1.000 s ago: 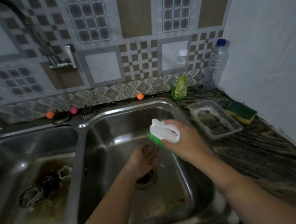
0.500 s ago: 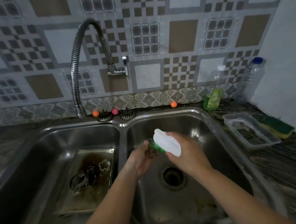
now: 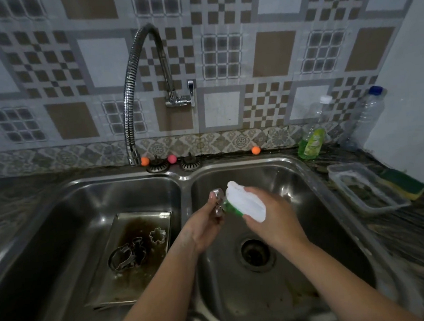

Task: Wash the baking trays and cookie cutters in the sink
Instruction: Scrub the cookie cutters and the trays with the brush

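Over the right sink basin (image 3: 305, 180) my left hand (image 3: 204, 224) holds a small metal cookie cutter (image 3: 218, 199) upright between its fingers. My right hand (image 3: 270, 218) grips a white-handled scrub brush (image 3: 245, 202) with green bristles, pressed against the cutter. In the left basin (image 3: 73, 204) lies a stained baking tray (image 3: 138, 282). On it rest a flower-shaped cutter (image 3: 157, 235) and a cluster of larger cutters (image 3: 127, 256).
A flexible steel faucet (image 3: 131, 95) arches over the left basin, its lever (image 3: 191, 92) on the wall. A green dish-soap bottle (image 3: 312, 142), a clear bottle (image 3: 368, 117), a plastic container (image 3: 364, 189) and a sponge (image 3: 403, 183) sit on the right counter. The drain (image 3: 256, 252) lies below my hands.
My view swung left and up, bringing the faucet and left basin into sight. Both hands rose from near the drain, still working the brush on the cutter.
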Action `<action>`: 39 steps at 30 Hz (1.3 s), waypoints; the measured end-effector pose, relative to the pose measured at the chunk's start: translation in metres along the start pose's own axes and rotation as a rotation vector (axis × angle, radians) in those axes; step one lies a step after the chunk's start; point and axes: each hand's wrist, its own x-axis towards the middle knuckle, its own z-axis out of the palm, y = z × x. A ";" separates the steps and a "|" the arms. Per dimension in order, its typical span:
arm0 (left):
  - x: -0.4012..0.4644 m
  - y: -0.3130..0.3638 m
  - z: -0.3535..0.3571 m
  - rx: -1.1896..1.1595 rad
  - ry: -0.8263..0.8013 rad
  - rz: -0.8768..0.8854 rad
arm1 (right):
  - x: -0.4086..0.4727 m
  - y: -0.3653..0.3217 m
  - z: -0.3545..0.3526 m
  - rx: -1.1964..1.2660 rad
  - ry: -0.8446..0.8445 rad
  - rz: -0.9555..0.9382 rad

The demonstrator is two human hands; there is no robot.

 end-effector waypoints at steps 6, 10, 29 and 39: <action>0.004 0.004 -0.001 0.034 -0.055 -0.049 | 0.001 -0.001 0.002 0.024 0.040 -0.011; 0.009 0.002 0.000 0.197 0.020 0.034 | 0.008 0.004 -0.006 0.063 0.149 0.082; 0.013 -0.013 -0.001 1.010 0.174 0.726 | 0.014 0.005 -0.022 0.046 0.051 -0.072; 0.003 0.006 -0.015 0.915 0.179 0.692 | 0.017 -0.026 -0.008 -0.052 -0.093 -0.248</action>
